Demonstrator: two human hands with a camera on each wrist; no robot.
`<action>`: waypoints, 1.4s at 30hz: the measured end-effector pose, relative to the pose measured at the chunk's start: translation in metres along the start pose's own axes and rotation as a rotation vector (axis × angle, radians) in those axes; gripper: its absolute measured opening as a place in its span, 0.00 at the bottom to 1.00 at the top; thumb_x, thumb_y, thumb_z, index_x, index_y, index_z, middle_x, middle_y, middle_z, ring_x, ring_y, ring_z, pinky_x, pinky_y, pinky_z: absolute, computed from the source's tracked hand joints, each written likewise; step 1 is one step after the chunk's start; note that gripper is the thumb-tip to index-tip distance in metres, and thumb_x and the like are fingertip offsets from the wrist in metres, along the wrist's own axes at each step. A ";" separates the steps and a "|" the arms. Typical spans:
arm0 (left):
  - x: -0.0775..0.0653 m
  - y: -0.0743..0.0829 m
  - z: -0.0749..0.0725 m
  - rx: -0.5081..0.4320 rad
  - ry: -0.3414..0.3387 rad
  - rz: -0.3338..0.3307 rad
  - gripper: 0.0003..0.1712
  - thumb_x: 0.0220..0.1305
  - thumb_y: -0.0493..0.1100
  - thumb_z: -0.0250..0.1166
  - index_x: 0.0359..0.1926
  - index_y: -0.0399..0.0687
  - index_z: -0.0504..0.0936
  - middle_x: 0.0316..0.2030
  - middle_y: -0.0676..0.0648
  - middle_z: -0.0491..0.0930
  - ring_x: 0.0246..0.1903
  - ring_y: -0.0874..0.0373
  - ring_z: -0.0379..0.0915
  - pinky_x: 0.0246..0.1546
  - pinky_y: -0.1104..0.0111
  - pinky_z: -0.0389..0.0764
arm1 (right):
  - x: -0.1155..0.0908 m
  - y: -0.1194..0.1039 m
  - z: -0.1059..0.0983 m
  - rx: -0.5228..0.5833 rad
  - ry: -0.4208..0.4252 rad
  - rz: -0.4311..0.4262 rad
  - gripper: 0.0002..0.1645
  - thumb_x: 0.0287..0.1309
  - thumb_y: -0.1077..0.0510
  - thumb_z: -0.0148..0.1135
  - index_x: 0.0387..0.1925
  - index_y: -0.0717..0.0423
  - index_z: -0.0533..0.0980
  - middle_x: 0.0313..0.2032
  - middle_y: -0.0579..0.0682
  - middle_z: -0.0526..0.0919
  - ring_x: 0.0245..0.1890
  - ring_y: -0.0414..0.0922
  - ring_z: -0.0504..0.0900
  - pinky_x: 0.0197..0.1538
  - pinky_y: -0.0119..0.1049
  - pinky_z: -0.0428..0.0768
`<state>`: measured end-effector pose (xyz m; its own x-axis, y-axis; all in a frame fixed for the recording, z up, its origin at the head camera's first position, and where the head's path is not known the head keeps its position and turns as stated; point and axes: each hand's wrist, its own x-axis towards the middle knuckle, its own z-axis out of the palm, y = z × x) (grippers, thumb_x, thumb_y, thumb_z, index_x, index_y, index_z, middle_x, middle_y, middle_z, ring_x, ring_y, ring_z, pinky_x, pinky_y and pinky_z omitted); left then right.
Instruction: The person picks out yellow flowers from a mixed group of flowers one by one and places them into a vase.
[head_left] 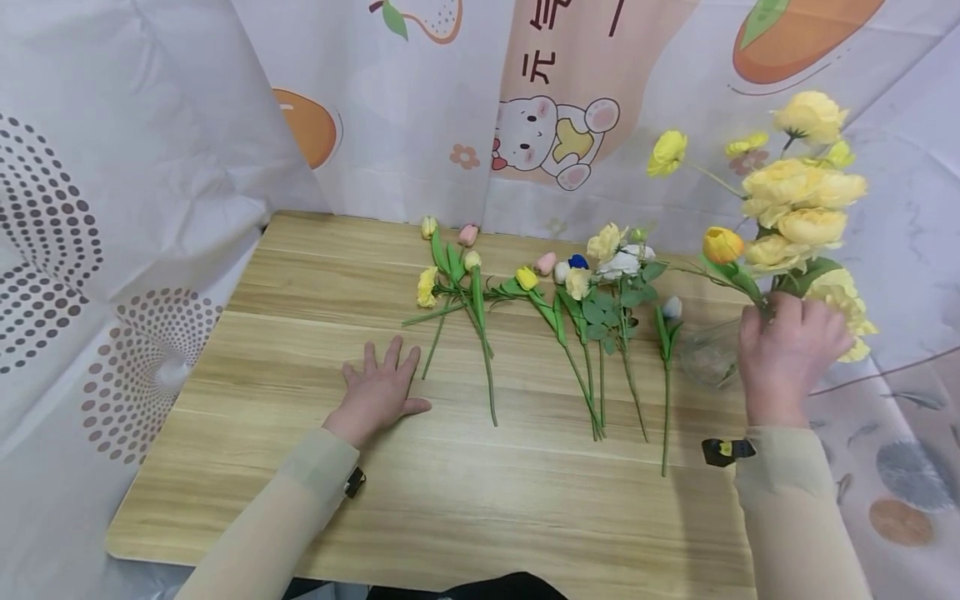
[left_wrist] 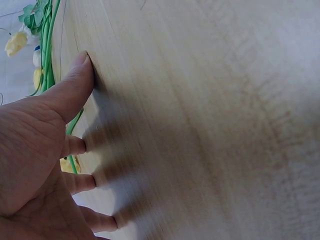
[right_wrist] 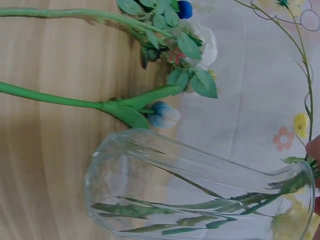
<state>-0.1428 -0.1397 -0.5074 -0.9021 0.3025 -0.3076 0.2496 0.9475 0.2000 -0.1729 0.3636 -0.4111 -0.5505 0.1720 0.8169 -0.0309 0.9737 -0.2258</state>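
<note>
With fingers spread, my left hand [head_left: 378,392] rests on the wooden table [head_left: 480,508]; its fingertips touch the wood in the left wrist view, and it holds nothing. At the right, my right hand [head_left: 795,354] has its fingers curled at the stems of a bunch of yellow artificial flowers [head_left: 802,196], just above the mouth of a clear glass vase [right_wrist: 200,165]. An orange-yellow tulip [head_left: 723,245] leans out of the bunch on the left. Green stems run down inside the vase. Only a sliver of that hand's fingers [right_wrist: 314,150] shows in the right wrist view.
Left of the vase lies a single pale blue-white tulip [head_left: 672,308]. White roses [head_left: 618,265], a yellow tulip [head_left: 527,277] and several other stems lie mid-table. Another loose group, with a yellow carnation-like bloom [head_left: 427,287], lies farther left. A printed curtain [head_left: 405,117] hangs behind.
</note>
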 end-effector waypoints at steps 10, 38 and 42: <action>0.000 0.001 -0.001 -0.004 -0.007 -0.007 0.55 0.57 0.72 0.59 0.75 0.51 0.49 0.74 0.34 0.40 0.65 0.21 0.33 0.50 0.21 0.50 | -0.043 -0.023 0.008 0.071 -0.153 -0.029 0.11 0.57 0.62 0.54 0.35 0.70 0.73 0.30 0.66 0.72 0.35 0.66 0.68 0.44 0.61 0.67; -0.001 0.001 -0.002 -0.028 -0.025 -0.012 0.55 0.57 0.71 0.60 0.75 0.50 0.49 0.73 0.33 0.40 0.65 0.20 0.32 0.50 0.21 0.49 | -0.090 -0.200 0.090 0.312 -1.013 -0.259 0.20 0.65 0.53 0.59 0.53 0.62 0.74 0.38 0.57 0.82 0.32 0.49 0.81 0.34 0.46 0.82; 0.000 0.001 -0.003 -0.026 -0.025 -0.012 0.55 0.57 0.71 0.60 0.75 0.50 0.49 0.73 0.33 0.40 0.65 0.20 0.32 0.50 0.21 0.49 | -0.094 -0.216 0.099 0.291 -1.100 -0.246 0.20 0.66 0.51 0.58 0.52 0.59 0.74 0.42 0.57 0.82 0.37 0.51 0.82 0.38 0.48 0.83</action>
<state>-0.1431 -0.1390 -0.5046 -0.8958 0.2941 -0.3333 0.2292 0.9481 0.2205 -0.1971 0.1219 -0.4913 -0.9256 -0.3783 -0.0140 -0.3491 0.8672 -0.3550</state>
